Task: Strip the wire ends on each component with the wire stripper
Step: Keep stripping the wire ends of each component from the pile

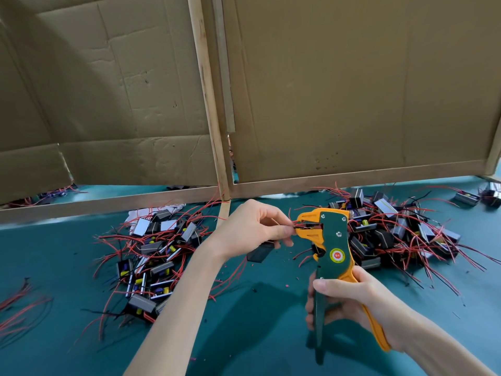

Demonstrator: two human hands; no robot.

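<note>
Wire stripper (332, 240), green body with orange head and grips, is held upright-ish in the right hand (349, 299). The head points left toward the left hand (252, 229). Right hand fingers are curled round both handles, thumb on the near side. The handles splay apart toward their lower ends, and the orange one runs along the wrist.

Left hand thumb and forefinger pinch the red wire ends (294, 227), whose tips sit in the orange jaws of the wire stripper. Cannot tell whether the jaws are fully clamped on them. The component (261, 252), a small dark block, hangs just under the left hand's fingers, off the desk (244, 335). The remaining left fingers are loosely curled.

A pile (157, 253) of similar blocks with red and black leads lies on the desk to the left of the left forearm. A second pile (393, 229) lies behind and to the right of the right hand, just beyond the stripper head. Small red scraps (287, 285) are scattered on the teal desk between the two hands. Loose wires (19, 302), red and black, lie well to the left of the left arm at the frame edge.

Cardboard (352, 90) panels stand beyond both hands, with a wooden strip (208, 104) running up between them.
</note>
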